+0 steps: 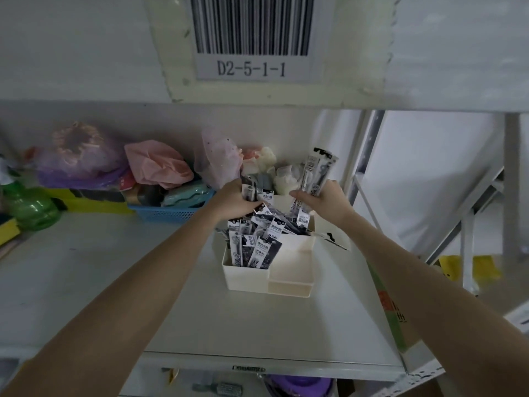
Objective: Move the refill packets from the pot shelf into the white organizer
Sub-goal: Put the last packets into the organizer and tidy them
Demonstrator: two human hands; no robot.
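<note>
Overfilling is the risk: white organizer (267, 277) on the shelf (257, 325) already brims with refill packets (254, 242). Left hand (233, 202) grips some packets, right hand (323, 200) another bundle; leaning ones could spill out.

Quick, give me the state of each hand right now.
Left hand: closed on a bunch of refill packets above the white organizer.
Right hand: closed on a bundle of upright packets.
</note>
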